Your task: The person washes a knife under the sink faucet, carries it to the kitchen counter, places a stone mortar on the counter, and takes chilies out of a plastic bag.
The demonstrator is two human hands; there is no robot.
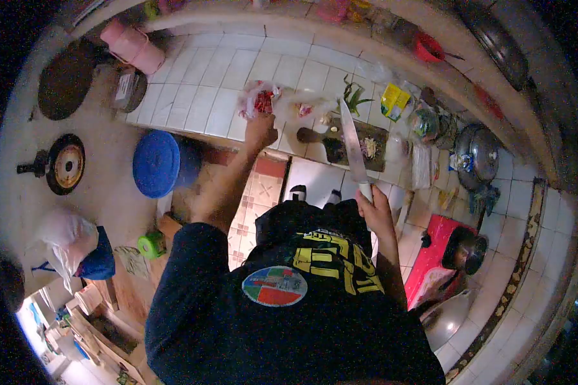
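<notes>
My right hand (376,208) is closed around the pale handle of a large kitchen knife (353,144), whose blade points up and away from me over a cutting board (335,154). Chopped pale pieces (369,147) lie on that board. My left hand (261,130) is at the counter's front edge, its curled fingers touching the near side of a clear plastic bag (245,106) with small red pieces (263,101) in it. What those fingers hold, if anything, is hidden. A smaller bag (304,110) with reddish contents sits between the bag and the board.
Green leaves (354,99) lie behind the board, beside a yellow packet (394,101). Right of these stand bagged goods and a lidded metal pot (477,154). A red stove (433,260) is at my right. A blue-lidded bucket (156,164) stands on the left, below a pink jug (133,46).
</notes>
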